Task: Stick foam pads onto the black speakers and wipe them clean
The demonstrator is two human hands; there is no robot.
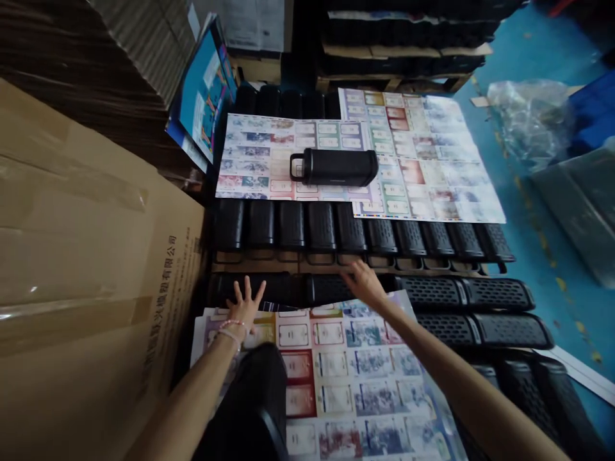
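Observation:
My left hand (246, 306) has its fingers spread over the far left edge of a printed sheet (331, 371), by a black oblong plastic case. A beaded bracelet and a pale band circle that wrist. My right hand (364, 280) hovers or rests above the black cases beyond the sheet's far edge; contact cannot be made out. Its fingers point left, apart, with nothing visible in them. On the near sheet, close to me, stands a black case (259, 390). Another black case with a loop handle (336, 168) lies on the farther printed sheet (254, 157).
Rows of black perforated cases (410, 238) lie under the sheets, some lengthwise at right (500, 294). A large cardboard carton (86, 256) walls off the left side. Stacked pallets (403, 64) stand behind. Clear plastic wrap (528, 118) lies on the blue floor (552, 218).

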